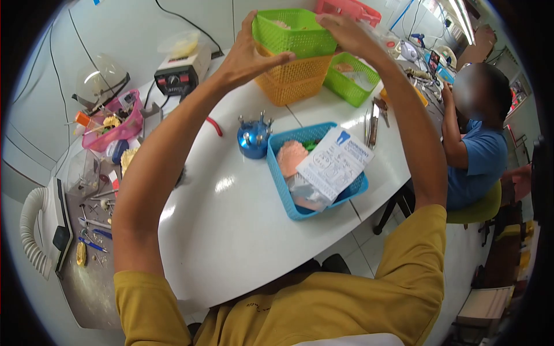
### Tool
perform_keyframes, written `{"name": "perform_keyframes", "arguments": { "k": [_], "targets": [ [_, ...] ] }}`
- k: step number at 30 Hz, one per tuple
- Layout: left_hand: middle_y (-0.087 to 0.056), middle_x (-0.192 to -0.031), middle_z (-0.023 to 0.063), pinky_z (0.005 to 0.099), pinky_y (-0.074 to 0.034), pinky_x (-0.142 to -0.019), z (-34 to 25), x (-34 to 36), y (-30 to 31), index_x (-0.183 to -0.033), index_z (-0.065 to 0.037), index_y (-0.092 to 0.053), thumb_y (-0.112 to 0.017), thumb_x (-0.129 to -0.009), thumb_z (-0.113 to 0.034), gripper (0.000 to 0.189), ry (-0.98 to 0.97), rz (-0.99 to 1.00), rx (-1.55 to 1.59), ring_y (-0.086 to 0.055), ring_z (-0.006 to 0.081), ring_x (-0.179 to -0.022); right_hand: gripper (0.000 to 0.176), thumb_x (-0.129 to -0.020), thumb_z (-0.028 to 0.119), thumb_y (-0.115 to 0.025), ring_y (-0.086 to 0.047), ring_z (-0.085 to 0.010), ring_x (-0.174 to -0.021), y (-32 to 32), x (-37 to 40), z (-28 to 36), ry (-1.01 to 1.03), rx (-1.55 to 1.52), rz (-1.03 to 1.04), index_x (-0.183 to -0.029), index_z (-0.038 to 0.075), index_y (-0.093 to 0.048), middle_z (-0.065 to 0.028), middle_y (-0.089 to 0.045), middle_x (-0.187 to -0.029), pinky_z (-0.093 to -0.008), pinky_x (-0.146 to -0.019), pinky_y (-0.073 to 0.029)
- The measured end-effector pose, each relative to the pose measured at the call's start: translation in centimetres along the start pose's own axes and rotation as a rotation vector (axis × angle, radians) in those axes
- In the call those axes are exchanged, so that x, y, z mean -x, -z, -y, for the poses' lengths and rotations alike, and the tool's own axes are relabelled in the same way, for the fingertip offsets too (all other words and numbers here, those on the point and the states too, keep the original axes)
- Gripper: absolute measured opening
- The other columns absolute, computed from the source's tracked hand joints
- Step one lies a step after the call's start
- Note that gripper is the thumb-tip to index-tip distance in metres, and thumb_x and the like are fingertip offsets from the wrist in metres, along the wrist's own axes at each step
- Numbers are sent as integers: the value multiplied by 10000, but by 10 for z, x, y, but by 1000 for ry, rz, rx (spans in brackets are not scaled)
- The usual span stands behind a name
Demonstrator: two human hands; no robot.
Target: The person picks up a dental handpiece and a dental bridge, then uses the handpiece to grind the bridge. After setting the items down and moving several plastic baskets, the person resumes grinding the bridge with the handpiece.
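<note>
Both my hands are raised at the back of the table, around a green basket (294, 41) that sits on an orange basket (295, 79). My left hand (249, 57) is at its left side, thumb and fingers spread. At its right rim is my right hand (346, 36), its fingers partly bent against the basket. Nearer to me stands a blue basket (283, 187) holding a pink cast (291, 157), a plastic bag (309, 193) and a printed paper (336, 161). Just left of it is a round blue metal device (254, 138).
Another green basket (353, 81) stands right of the stack. Hand tools (374, 124) lie near the right edge. A control box (182, 72), a pink basket (118, 124) and scattered small tools are on the left. A person (479, 132) in blue sits at the right.
</note>
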State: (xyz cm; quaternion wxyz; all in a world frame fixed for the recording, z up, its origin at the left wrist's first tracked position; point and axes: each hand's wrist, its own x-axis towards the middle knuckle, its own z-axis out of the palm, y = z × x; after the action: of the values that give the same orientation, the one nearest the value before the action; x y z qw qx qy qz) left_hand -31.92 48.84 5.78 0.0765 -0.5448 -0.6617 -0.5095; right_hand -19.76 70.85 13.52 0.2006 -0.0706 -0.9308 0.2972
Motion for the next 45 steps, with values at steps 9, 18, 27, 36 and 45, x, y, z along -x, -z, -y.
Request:
{"name": "perform_keyframes", "arguments": {
  "k": [9,18,27,36,45],
  "targets": [
    [-158,-1512,329,392,-210,-1177,-44,12,19,-1468,75,87,-779,-670,-587,1351,93,144,-53,-225,405,-1411,464,-1013,395,-429,-612,-225,-1014,20,71,43,225,101,-342,-1241,11,-555,-135,-644,-1113,-335,-888,-472],
    [-351,-1444,289,453,-410,-1064,-134,64,97,-1424,46,-303,-711,-855,-265,767,61,141,-411,-442,381,-1286,306,-989,252,-541,-564,-65,-681,12,206,102,303,169,-273,-1179,34,-639,-49,-667,-890,-204,-573,-448],
    [-709,-903,207,306,-590,-627,-248,193,207,-1048,66,-653,-690,-854,-92,253,-457,160,-608,-714,234,-700,196,-974,138,-571,-480,-45,-520,-66,290,173,274,-245,-448,-1031,-28,-657,-39,-608,-727,-175,-431,-342],
    [-695,-816,99,277,-549,-672,-256,396,330,-1099,-29,-646,-628,-926,-231,267,164,-142,-762,-664,154,-719,311,-950,229,-612,-479,-74,-492,-188,281,280,416,0,65,-738,1,-622,-33,-560,-579,-227,-457,-342],
    [-695,-778,46,222,-497,-611,-237,500,313,-1033,-60,-711,-640,-902,-109,157,502,-195,-624,-620,87,-662,709,-814,679,-592,-528,-173,-457,-285,233,301,70,343,341,-614,1,-652,-69,-530,-481,-314,-473,-406]
  ]
}}
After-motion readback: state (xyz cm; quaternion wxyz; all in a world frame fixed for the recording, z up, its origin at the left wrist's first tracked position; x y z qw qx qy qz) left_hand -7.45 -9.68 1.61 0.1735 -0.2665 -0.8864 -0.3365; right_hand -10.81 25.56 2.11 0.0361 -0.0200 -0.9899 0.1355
